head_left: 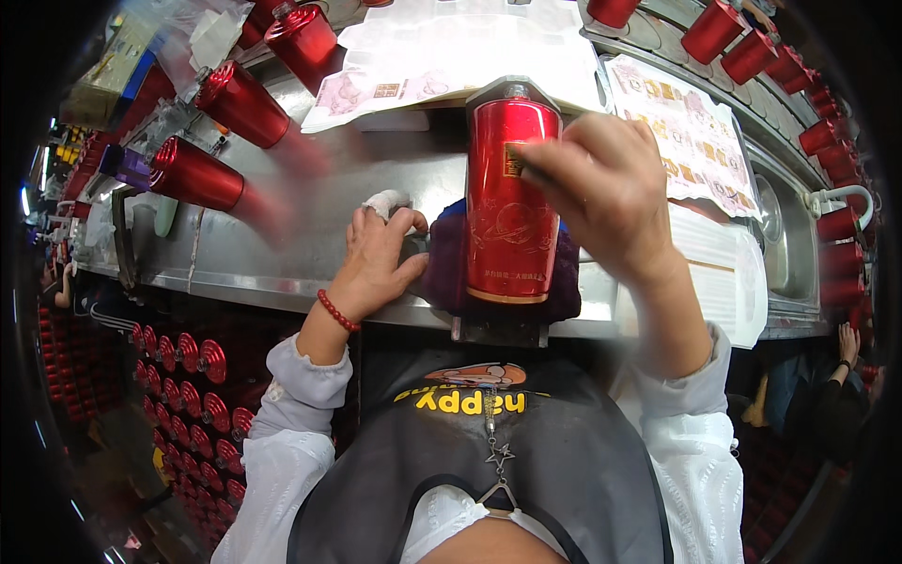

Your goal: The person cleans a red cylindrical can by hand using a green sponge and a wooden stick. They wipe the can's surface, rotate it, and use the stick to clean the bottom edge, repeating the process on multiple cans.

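Observation:
A glossy red bottle with a gold base rim and faint gold line drawing lies in front of me on a dark purple cloth pad. Near its neck end is a small dark-and-gold label. My right hand is over the bottle's right side, fingers pinched together at the label. Its fingertips look dark and blurred, and what they hold, if anything, is hidden. Beside the pad, my left hand rests on the metal bench with fingers apart, holding nothing. One of its fingers is wrapped in white.
Several red bottles, among them one red bottle, stand on the metal bench at the left. Printed sheets lie behind and right, beside a white stack. More bottles line the far right. Racked red bottles fill the lower left.

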Tool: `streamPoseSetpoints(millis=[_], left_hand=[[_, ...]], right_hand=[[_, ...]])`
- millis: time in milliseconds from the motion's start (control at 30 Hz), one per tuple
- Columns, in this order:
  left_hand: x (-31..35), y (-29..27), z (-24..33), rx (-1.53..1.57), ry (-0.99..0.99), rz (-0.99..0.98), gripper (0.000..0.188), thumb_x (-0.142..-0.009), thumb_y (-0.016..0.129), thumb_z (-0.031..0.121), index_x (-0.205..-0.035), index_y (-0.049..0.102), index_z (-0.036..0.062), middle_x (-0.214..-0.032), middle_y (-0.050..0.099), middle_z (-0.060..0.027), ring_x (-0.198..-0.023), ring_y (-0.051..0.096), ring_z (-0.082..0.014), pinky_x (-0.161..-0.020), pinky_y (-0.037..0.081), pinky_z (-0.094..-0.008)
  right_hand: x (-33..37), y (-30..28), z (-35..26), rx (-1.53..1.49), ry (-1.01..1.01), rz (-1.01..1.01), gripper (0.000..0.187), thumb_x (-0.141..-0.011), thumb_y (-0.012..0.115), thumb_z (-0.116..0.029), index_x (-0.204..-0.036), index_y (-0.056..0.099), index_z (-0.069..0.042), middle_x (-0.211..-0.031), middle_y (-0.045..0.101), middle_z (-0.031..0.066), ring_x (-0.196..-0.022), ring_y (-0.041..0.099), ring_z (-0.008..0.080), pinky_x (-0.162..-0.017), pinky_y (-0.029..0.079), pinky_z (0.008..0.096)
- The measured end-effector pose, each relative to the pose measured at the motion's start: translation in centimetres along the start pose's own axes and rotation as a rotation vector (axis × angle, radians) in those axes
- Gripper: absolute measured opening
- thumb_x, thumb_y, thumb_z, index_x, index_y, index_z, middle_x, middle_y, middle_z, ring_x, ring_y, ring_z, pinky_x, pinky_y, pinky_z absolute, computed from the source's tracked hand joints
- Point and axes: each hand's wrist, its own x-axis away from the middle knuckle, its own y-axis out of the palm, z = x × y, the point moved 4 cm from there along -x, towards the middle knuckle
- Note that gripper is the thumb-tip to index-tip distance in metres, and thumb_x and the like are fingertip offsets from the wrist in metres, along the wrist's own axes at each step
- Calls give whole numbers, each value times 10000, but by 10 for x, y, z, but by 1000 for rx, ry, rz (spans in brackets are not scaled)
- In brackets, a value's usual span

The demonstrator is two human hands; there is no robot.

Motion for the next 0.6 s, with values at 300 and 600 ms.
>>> streamPoseSetpoints(millis=[300, 600], left_hand=[[33, -5, 10, -111, -109, 156, 524, -889, 724, 355, -1305, 574, 74, -1393, 485, -212, -1239, 448, -413, -1087, 351, -501], [40, -9, 2, 318, -209, 155, 499, -886, 725, 224, -1311, 531, 47, -1131, 548, -173, -1017, 532, -316, -924, 458, -393]], right_hand=[[56, -15, -24, -300, 260, 100, 304, -714, 827, -97, -997, 715, -90, -863, 609, 30, -727, 544, 224, -668, 417, 358], [70, -17, -10, -637, 827, -7, 197, -959, 729, -178, -995, 645, -3, -782, 682, 88, -659, 641, 171, -611, 511, 302]])
